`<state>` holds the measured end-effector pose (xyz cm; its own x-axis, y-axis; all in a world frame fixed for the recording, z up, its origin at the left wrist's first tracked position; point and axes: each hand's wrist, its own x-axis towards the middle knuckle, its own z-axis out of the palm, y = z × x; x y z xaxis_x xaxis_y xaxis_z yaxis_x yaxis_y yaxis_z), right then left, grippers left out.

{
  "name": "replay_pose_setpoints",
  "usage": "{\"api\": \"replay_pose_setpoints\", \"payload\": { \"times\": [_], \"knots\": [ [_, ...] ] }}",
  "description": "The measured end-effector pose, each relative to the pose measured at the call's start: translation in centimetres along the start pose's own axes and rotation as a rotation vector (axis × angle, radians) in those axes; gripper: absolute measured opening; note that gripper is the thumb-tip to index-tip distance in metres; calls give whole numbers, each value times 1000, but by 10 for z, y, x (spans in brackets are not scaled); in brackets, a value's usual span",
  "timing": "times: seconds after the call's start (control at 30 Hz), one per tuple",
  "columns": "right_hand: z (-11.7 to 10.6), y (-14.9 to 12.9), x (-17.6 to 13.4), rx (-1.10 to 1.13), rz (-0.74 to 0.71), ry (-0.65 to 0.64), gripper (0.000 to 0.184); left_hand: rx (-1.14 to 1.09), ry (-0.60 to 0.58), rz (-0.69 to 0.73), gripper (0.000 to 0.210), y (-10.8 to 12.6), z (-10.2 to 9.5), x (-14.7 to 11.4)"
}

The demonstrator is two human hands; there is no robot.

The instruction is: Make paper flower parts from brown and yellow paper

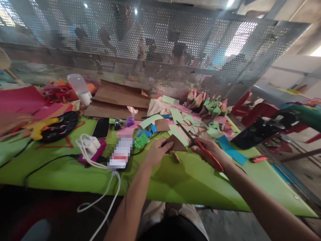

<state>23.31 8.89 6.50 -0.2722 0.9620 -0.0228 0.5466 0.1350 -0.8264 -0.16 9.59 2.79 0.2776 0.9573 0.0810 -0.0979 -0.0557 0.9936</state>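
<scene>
Scissors (pixel 210 156) occupy the right grip (pixel 212 146), brown paper (pixel 178 144) the left grip (pixel 158 151).

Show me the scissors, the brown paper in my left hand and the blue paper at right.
Scissors (pixel 207 154): head view, on the red handle.
Brown paper (pixel 178 144): head view, its exposed middle.
Blue paper (pixel 232 150): head view, its middle.

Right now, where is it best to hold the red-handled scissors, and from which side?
Probably hold the scissors by the red handles, coming from the person's right: the handles slant back along the right hand, while the dark blade points away and leftward.
</scene>
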Motion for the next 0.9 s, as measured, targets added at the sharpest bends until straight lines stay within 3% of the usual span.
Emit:
{"api": "replay_pose_setpoints", "payload": {
  "times": [0.13,0.3,0.57,0.8,0.9],
  "knots": [
    [3,-13,8,233,8,27,46,38,8,20,32,-6,0,3],
    [18,-24,14,361,-63,18,51,86,35,7,28,-10,0,4],
    [20,-27,14,250,-103,30,51,-13,-1,-70,33,-10,1,4],
    [14,-25,1,43,-167,25,53,-150,336,13,33,-6,-2,7],
    [10,-22,-6,-72,-181,-40,53,-165,383,31,34,-3,-3,7]
  ]
}}
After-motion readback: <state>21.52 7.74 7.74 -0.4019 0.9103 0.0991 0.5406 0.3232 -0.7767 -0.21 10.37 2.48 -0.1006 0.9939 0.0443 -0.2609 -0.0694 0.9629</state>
